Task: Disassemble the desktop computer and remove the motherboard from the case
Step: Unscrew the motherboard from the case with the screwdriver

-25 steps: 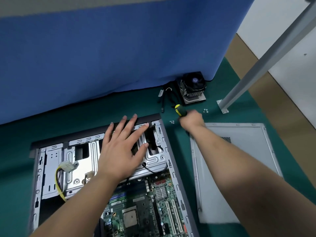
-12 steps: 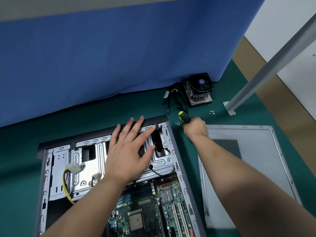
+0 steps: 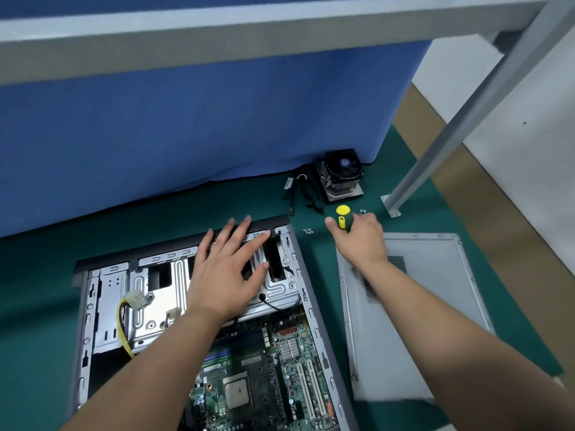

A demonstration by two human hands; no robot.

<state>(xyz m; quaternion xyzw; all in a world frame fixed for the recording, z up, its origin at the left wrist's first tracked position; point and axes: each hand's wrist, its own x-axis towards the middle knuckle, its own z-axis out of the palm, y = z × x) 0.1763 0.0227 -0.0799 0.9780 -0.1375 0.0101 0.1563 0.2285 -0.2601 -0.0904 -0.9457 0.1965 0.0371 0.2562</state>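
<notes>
While the open grey metal computer case [image 3: 314, 309] lies on its side on the green-matted worktop [image 3: 37, 306], toward the near edge, the left hand [image 3: 228, 272] rests flat on the silver sheet-metal drive cage [image 3: 174, 293] at the far end of the case, its fingers [image 3: 239, 233] straight and spread wide, the tips reaching the dark front rim. The green motherboard [image 3: 267, 374] sits inside the case at its near end, with a square silver processor [image 3: 237, 391] exposed near its middle and white expansion slots [image 3: 306, 387] to the right of that. A bundle of yellow wires with a white plug [image 3: 132, 298] hangs loose over the left part of the cage. The right hand [image 3: 362, 239] is just to the right of the case's far corner, its fingers curled round the yellow-and-green handle of a screwdriver [image 3: 343, 217]; the yellow butt points away from the person and the shaft is hidden. Under the right forearm the flat grey side panel [image 3: 435, 306] lies on the worktop beside the case, apart from it. A few small silver screws [image 3: 308, 231] lie between the case and the right hand. Near the far edge, against the blue fabric screen [image 3: 202, 129], stands a black fan on a finned metal heatsink [image 3: 342, 175], with loose black cables [image 3: 303, 192] just to its left. A grey metal post [image 3: 460, 126] slants down to a foot plate at the right side of the worktop.
</notes>
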